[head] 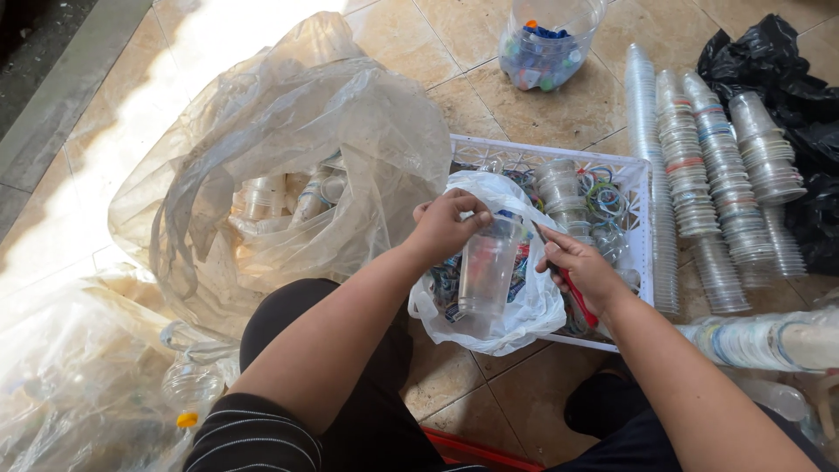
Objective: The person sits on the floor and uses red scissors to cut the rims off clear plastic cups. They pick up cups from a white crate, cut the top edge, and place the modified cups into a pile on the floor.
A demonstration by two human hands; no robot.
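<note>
Knees in dark trousers at the bottom edge, person sitting low on the tile floor. Left hand [446, 225] is curled around the rim of a clear plastic cup [486, 271], holding it upright over a white plastic bag [524, 310], likely so anything trimmed off drops straight in. Right hand [581, 271] is closed on a red-handled cutter [572, 293], blade tip pointing at the cup's rim. The bag slumps against the front wall of a white crate [642, 236], whose contents look like cut rings and a few cups. Left of the crate, a big clear sack [288, 149] lies open toward the person with more cups inside, within easy reach. Right of the crate, nested cup stacks [699, 175] lie in rows on the floor, a black bag [786, 79] beside them. Farthest off, a clear bag of coloured caps [546, 44].
</note>
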